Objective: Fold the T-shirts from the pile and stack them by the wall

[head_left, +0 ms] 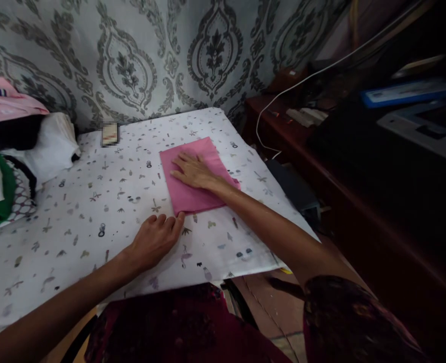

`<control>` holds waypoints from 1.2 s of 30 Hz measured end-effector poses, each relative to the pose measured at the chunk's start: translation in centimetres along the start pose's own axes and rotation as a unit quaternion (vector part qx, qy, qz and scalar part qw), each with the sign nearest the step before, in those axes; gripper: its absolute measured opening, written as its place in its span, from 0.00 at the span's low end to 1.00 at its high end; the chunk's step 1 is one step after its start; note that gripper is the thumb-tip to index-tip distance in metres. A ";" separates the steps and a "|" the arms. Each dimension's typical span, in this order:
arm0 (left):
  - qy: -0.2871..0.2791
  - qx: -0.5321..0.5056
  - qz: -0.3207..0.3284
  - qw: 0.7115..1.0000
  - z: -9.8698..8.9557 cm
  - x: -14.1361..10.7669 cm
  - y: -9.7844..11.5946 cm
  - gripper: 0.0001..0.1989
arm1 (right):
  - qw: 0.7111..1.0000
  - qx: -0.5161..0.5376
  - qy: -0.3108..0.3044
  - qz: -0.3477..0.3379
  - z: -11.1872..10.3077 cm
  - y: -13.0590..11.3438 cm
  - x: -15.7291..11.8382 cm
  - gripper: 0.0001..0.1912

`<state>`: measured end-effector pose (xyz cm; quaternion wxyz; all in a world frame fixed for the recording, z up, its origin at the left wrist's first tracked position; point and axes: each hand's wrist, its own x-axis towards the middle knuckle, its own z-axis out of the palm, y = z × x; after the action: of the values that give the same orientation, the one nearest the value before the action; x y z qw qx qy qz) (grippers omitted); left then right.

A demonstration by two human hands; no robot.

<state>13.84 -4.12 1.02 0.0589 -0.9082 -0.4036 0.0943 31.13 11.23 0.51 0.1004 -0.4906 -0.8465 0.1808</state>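
A folded pink cloth (200, 196) lies on a table (132, 186) with a white patterned cover. My right hand (193, 171) rests flat on the upper middle of the cloth, its fingers spread. At the cloth's lower left corner is my left hand (158, 237), its fingers curled and the thumb and forefinger pinching the pink corner.
At the left edge lies a pile of clothes, with a pink garment (11, 103), a white one (54, 146) and a green one (3, 194). A small blurred card (110, 134) lies near the patterned wall. To the right, a white cable (302, 80) crosses a dark red desk (294, 136).
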 end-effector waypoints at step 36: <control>0.172 -0.120 0.064 0.976 -1.5 3.0 0.1 0.18 | 0.997 -0.056 0.041 0.013 2.0 1.1 4.1 0.34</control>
<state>16.18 -1.99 2.07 0.0114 -0.9353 -0.3365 -0.1086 29.30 14.84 -1.80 0.1046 -0.5134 -0.8441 0.1140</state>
